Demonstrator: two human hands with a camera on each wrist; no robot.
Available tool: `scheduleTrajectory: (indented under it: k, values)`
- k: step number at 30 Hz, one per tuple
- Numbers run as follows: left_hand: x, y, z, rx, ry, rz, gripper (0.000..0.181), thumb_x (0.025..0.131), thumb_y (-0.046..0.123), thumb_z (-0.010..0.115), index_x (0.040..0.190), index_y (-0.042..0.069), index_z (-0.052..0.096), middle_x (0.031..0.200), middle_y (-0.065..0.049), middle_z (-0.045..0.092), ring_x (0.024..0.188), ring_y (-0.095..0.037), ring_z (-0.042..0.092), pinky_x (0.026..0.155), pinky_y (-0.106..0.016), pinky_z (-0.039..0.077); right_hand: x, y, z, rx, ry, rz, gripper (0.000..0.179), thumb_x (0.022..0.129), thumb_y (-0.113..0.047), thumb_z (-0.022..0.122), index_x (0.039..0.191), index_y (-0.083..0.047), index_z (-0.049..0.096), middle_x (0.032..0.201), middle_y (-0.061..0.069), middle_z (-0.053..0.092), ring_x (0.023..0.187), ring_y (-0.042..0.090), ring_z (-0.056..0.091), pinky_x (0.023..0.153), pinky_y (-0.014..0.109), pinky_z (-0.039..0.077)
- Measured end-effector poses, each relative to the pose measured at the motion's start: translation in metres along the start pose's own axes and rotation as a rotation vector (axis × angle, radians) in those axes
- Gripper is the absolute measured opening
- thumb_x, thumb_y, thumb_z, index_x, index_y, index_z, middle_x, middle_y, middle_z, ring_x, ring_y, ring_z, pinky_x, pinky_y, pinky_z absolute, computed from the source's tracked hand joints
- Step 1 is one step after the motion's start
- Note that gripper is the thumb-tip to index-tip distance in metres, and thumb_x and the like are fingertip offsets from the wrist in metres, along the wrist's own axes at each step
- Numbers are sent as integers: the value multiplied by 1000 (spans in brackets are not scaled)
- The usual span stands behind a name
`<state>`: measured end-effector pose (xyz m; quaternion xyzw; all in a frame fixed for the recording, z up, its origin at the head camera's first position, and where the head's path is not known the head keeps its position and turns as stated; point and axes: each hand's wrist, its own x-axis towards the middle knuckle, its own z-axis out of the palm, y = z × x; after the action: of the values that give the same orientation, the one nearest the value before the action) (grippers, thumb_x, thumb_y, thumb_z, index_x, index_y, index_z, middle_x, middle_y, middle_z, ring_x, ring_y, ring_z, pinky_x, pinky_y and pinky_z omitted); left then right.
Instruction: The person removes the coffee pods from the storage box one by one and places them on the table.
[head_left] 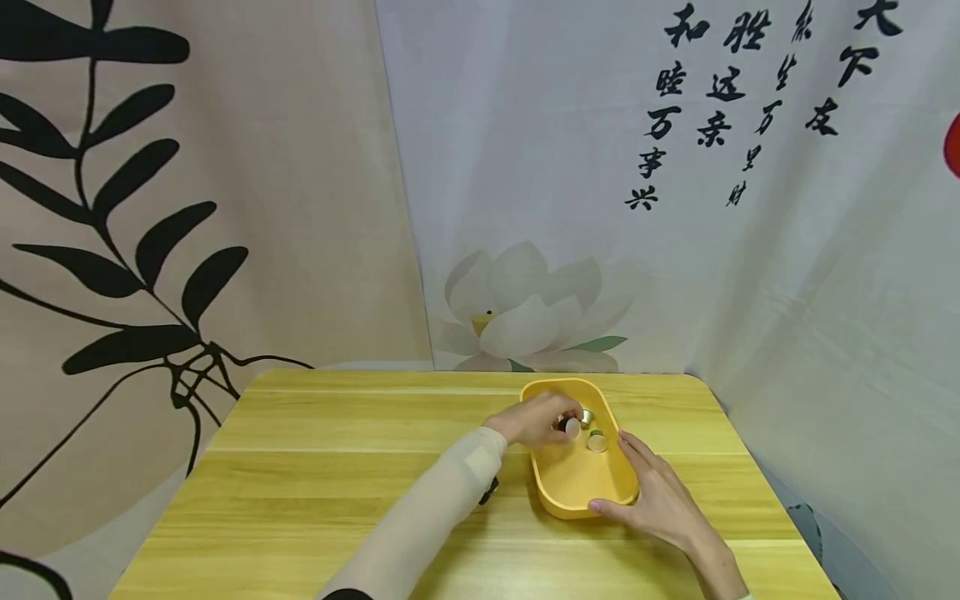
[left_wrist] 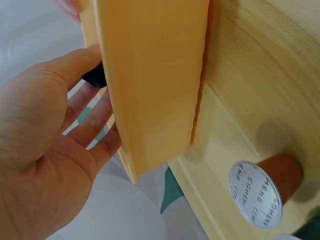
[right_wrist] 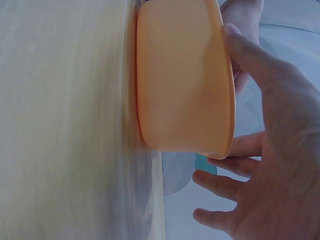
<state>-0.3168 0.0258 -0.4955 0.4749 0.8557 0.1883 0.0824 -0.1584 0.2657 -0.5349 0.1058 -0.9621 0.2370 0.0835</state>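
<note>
My left hand (head_left: 536,418) reaches over the left rim of a yellow plastic basket (head_left: 588,483) and pinches a dark coffee capsule (head_left: 572,427) with a pale lid. In the left wrist view, thumb and fingers close on the black capsule (left_wrist: 95,76) by the basket's rim. Inside the basket lie a gold capsule (head_left: 587,418) and, beside it, a green capsule (head_left: 597,442) with a pale lid. My right hand (head_left: 663,500) holds the near right corner of the basket, thumb at the near rim and fingertips along the right side. Its outer fingers (right_wrist: 215,185) spread free of the wall.
On the wooden table (head_left: 337,467), the left wrist view has a brown capsule (left_wrist: 286,176) with a printed foil lid, lying on its side. A dark green capsule (left_wrist: 310,230) is cut off at that view's corner. Printed curtains (head_left: 300,208) hang behind the table.
</note>
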Motion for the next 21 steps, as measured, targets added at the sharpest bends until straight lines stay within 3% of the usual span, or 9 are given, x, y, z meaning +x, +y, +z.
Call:
scheduleTrajectory:
  k: [7,15,21]
  values:
    - [-9,-10,-6,-37,55,21,33,108,16,79,140,10,73,133,-1,77,112,-13,72,97,-18,59,2,-1,3,-2,0,22,120,84,-68,92,167,5,47,176,24,47,148,58,58,116,74,54]
    - [-18,-22,-10,-99,72,19,42,110,17,76,150,6,68,151,-6,72,125,-17,72,102,-27,65,5,-5,6,-5,11,24,119,84,-66,94,167,6,47,175,25,48,147,58,59,116,74,54]
    - [-31,-25,-20,-90,105,12,42,109,18,77,149,7,69,153,-7,71,132,-20,70,107,-33,65,8,-7,7,-6,10,35,119,84,-66,93,167,6,47,176,26,47,148,58,58,116,75,54]
